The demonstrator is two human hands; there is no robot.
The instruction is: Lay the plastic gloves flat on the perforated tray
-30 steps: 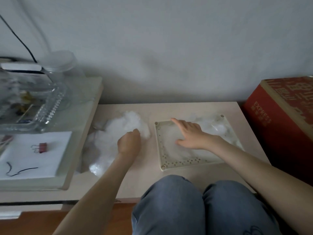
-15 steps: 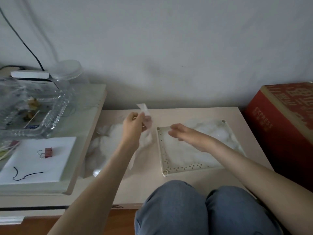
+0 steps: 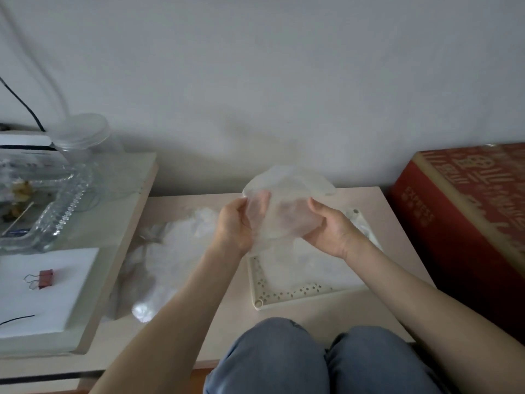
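Above the perforated tray (image 3: 284, 297), the left hand (image 3: 235, 223) and right hand (image 3: 329, 231) are pinching opposite edges of one plastic glove (image 3: 287, 200), fingers curled round the film, holding it aloft; probably worth pulling it taut before lowering it evenly, avoiding creases.

We see two bare forearms reaching in toward the middle, the left one from the lower left and the right one from the lower right edge. The left hand (image 3: 234, 223) and the right hand (image 3: 326, 226) face each other with the palms turned inward and a small gap between them. Each hand pinches one side of the plastic glove (image 3: 287, 194). We can make out the left fingers (image 3: 260, 203) through the film. Both wrists are almost straight.
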